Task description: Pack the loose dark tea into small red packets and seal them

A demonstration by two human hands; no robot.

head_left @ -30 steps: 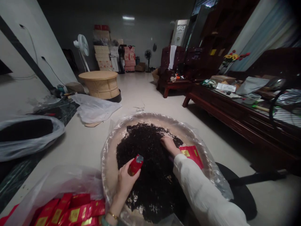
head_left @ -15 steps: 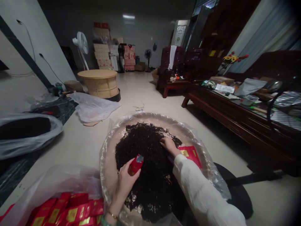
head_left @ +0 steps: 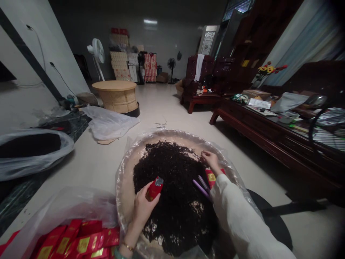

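The right fingers (head_left: 207, 154) have shifted rightward over the basin (head_left: 188, 139), exposing more of a purple stick (head_left: 201, 189).

The red packet (head_left: 154, 189) looks glossy, dark leaves (head_left: 175, 180) rough

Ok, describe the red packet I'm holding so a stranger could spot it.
Find the wide, round, plastic-lined tray heaped with dark loose material. Over the heap's left side, your left hand grips the packet. Unlike the other red packets, it is held up, silver end showing.

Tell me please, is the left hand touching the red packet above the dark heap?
Touching: the head view plainly shows the left hand wrapped around the red packet, holding it.
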